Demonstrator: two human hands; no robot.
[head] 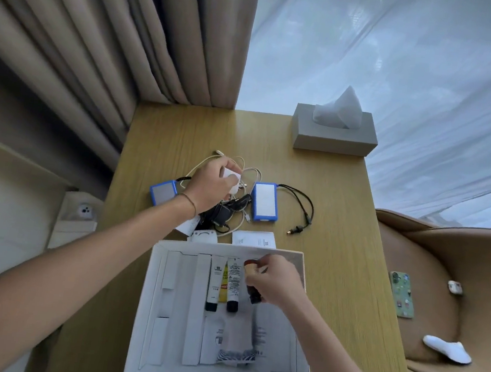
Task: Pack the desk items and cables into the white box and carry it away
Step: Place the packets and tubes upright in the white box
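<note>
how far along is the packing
Done: two tubes lie in the white box. In hand: the right hand sets a dark bottle beside them, and the left hand grips a white charger. Left: the cables and two blue packs on the desk.

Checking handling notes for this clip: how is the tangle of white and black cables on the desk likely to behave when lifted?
The cable tangle looks floppy: loose loops would probably sag and trail. The left hand grips only a white charger block, so the interwoven cords may drag along. The black lead joins a blue-edged pack, which might get tugged.
</note>
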